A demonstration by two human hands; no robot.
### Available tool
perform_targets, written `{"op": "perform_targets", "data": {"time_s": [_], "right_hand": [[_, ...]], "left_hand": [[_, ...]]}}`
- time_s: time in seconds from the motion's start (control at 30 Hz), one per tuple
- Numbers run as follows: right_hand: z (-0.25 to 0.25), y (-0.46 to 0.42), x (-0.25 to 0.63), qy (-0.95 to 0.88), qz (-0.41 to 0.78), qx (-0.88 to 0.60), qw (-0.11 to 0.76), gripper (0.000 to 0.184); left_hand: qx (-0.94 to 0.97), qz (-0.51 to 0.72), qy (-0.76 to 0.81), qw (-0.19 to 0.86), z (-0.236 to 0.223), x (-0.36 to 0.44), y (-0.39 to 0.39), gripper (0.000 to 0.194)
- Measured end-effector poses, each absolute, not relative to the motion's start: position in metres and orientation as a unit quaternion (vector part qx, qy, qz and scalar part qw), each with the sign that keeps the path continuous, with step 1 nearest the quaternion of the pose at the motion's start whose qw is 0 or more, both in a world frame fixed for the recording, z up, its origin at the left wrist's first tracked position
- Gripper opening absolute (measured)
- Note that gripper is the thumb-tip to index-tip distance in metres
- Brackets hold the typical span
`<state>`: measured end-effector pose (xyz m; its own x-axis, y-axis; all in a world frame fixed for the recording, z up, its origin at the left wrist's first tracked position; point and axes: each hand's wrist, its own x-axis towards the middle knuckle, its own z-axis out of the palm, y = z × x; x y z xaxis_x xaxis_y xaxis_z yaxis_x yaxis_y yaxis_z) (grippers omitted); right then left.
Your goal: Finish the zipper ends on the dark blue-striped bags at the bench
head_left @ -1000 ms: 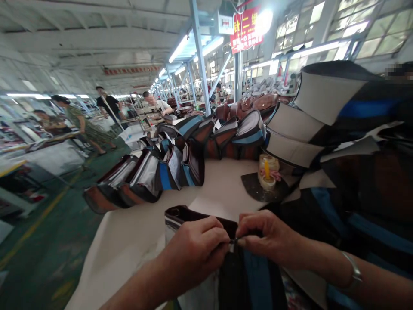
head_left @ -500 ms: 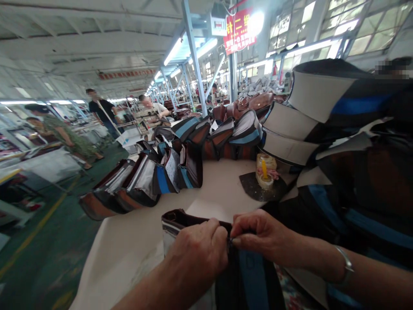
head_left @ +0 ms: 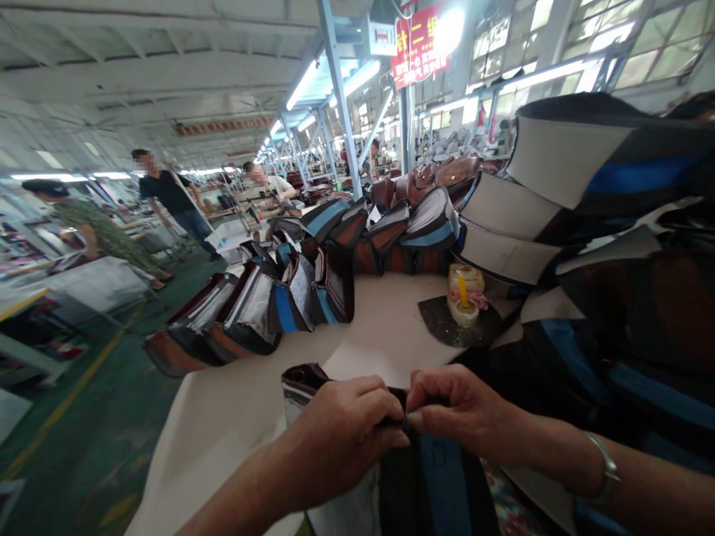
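Observation:
A dark bag [head_left: 441, 484] with a blue stripe and a pale lining stands in front of me at the near edge of the table. My left hand [head_left: 351, 424] grips its upper edge, thumb and fingers pinched together on the rim. Right beside it, my right hand [head_left: 452, 406] pinches the same rim, its fingertips nearly meeting those of the left. Whatever small part lies between the fingertips is too hidden to make out. The bag's far-left corner [head_left: 302, 376] shows a brown inner edge. A silver bracelet [head_left: 606, 465] circles my right wrist.
On the pale table [head_left: 385, 313], a row of part-made bags [head_left: 284, 290] stands at the back left. A glue pot [head_left: 465, 309] with a yellow stick sits on a dark scrap. Stacked pale-and-dark panels [head_left: 575, 160] rise at right. Several people stand or sit farther off.
My left thumb has come forward into view along the rim, and the left fingers have straightened a little. Both hands stay on the bag. The people at left have shifted slightly.

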<state>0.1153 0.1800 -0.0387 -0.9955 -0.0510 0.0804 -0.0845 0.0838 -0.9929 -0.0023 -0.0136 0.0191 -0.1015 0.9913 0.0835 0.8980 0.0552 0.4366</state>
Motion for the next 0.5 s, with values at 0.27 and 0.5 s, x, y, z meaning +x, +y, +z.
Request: {"op": "perform_targets", "data": {"time_s": [0.27, 0.5], "right_hand": [[-0.0355, 0.1834, 0.1177, -0.766, 0.643, 0.028, 0.011, 0.016], [-0.0337, 0.1762, 0.1196, -0.796, 0.603, 0.0, 0.05, 0.005]], "left_hand": [[0.674, 0.104, 0.729, 0.058, 0.0163, 0.0049, -0.012, 0.017], [0.565, 0.268, 0.749, 0.222, 0.0196, 0.0037, -0.0094, 0.021]]}}
